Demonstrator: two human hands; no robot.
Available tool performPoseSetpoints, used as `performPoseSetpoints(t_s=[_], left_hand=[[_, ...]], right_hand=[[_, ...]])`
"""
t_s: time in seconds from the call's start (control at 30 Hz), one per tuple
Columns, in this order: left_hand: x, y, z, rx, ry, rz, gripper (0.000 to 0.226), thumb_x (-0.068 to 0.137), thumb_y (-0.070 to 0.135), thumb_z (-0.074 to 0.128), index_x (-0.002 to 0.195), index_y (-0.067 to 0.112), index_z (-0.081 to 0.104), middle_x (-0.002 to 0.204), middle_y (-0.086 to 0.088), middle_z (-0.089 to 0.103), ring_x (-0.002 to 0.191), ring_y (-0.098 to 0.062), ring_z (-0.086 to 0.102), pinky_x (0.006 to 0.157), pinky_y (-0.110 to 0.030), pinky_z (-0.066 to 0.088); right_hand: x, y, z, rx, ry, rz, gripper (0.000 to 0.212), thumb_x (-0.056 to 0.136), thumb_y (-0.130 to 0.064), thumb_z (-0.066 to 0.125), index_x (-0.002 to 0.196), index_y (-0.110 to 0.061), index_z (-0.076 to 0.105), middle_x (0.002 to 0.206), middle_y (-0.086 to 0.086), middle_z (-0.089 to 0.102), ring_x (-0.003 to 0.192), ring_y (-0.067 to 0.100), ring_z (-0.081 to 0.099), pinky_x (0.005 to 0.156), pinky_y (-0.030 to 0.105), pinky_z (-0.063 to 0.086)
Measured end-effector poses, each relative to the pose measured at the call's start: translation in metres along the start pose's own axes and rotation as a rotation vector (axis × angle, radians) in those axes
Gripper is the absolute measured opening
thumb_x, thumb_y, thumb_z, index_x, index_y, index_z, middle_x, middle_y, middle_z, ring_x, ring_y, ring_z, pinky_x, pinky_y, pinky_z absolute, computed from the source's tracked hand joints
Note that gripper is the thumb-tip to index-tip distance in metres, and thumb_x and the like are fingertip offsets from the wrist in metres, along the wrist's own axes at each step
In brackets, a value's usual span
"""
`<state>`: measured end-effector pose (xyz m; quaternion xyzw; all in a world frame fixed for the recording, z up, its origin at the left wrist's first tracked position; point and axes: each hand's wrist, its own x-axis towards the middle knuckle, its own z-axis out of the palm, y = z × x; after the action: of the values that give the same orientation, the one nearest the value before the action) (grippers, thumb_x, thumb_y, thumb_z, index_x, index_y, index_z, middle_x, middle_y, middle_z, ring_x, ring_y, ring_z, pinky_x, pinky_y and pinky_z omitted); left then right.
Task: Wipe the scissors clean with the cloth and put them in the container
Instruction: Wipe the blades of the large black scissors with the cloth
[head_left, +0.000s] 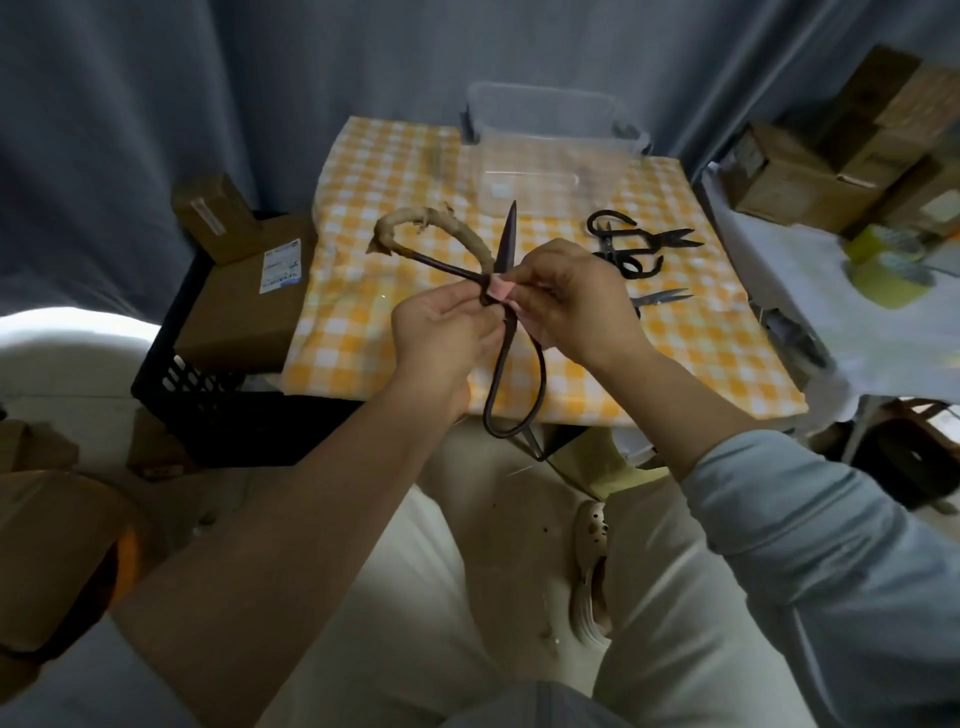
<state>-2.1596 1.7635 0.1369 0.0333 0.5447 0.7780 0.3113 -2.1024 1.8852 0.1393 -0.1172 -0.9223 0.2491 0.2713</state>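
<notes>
At the far left, a black crate (208, 410) is seen with cardboard boxes (241, 306) piled on top of it. Just right of it, a table is covered by a yellow-checked tablecloth (374, 171). Above the table's near edge, the large scissors (505, 247) are held up in the air, between both hands. The blades are closed together and pointed up and away. One handle loop, wrapped in tan material (402, 218), is swung out to the left, while the bare dark loop is hung down toward the lap.

The left hand (441, 332) is curled in, and the scissors are pinched by its fingertips right at the pivot. Immediately right of that, a small pink cloth (500, 288) is pressed against the same pivot. It is pinched there by the thumb and fingers of the right hand (576, 306), and the two hands are brought almost knuckle to knuckle.

At the far edge of the table, well apart from the held pair, the clear container (540, 98) is set down. What lies inside it cannot be made out. Right of the hands, black scissors (639, 244) are laid flat on the tablecloth, and a small pair (662, 299) is partly hidden behind the right hand. Stacked boxes (831, 171) are seen at the far right.
</notes>
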Motion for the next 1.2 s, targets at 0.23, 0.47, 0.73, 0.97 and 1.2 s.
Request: performPoseSetpoints(t_s=[0.23, 0.47, 0.73, 0.97, 1.2], left_hand=[[0.003, 0.005, -0.007, 0.026, -0.001, 0.017, 0.043, 0.083, -0.01, 0.062, 0.125, -0.003, 0.053, 0.111, -0.015, 0.063, 0.09, -0.021, 0.066, 0.07, -0.018, 0.056], [0.004, 0.008, -0.007, 0.04, -0.067, 0.01, 0.041, 0.081, -0.006, 0.066, 0.121, -0.004, 0.055, 0.108, -0.018, 0.065, 0.085, -0.018, 0.068, 0.072, -0.021, 0.057], [0.006, 0.007, -0.011, 0.041, -0.039, 0.03, 0.036, 0.081, -0.005, 0.067, 0.116, -0.002, 0.057, 0.101, -0.014, 0.065, 0.078, -0.015, 0.067, 0.07, -0.02, 0.057], [0.004, 0.006, -0.012, 0.02, -0.016, 0.08, 0.025, 0.082, -0.005, 0.067, 0.104, 0.006, 0.063, 0.099, -0.013, 0.068, 0.084, -0.018, 0.069, 0.071, -0.021, 0.057], [0.008, 0.011, -0.011, 0.048, -0.065, 0.074, 0.023, 0.082, -0.006, 0.066, 0.102, 0.005, 0.063, 0.098, -0.014, 0.068, 0.08, -0.016, 0.069, 0.069, -0.02, 0.056]], right_hand=[[0.003, -0.017, -0.035, 0.211, -0.552, 0.475, 0.017, 0.095, -0.014, 0.054, 0.105, -0.015, 0.068, 0.073, 0.011, 0.063, 0.053, 0.013, 0.053, 0.047, 0.026, 0.042], [0.002, -0.007, -0.033, 0.428, -0.459, 0.471, 0.018, 0.092, -0.01, 0.057, 0.104, -0.01, 0.07, 0.092, 0.029, 0.067, 0.058, 0.03, 0.064, 0.055, 0.038, 0.056], [0.008, 0.0, -0.042, 0.675, -0.43, 0.511, 0.044, 0.082, 0.013, 0.057, 0.124, 0.002, 0.056, 0.094, 0.009, 0.068, 0.073, 0.009, 0.067, 0.061, 0.018, 0.054], [0.006, -0.009, -0.022, 0.649, -0.357, 0.465, 0.024, 0.09, -0.013, 0.06, 0.103, 0.006, 0.067, 0.067, 0.005, 0.07, 0.058, 0.015, 0.064, 0.055, 0.026, 0.054], [0.004, -0.007, -0.023, 0.781, -0.3, 0.581, 0.014, 0.087, -0.002, 0.059, 0.096, 0.005, 0.067, 0.069, 0.007, 0.072, 0.058, 0.015, 0.067, 0.052, 0.022, 0.053]])
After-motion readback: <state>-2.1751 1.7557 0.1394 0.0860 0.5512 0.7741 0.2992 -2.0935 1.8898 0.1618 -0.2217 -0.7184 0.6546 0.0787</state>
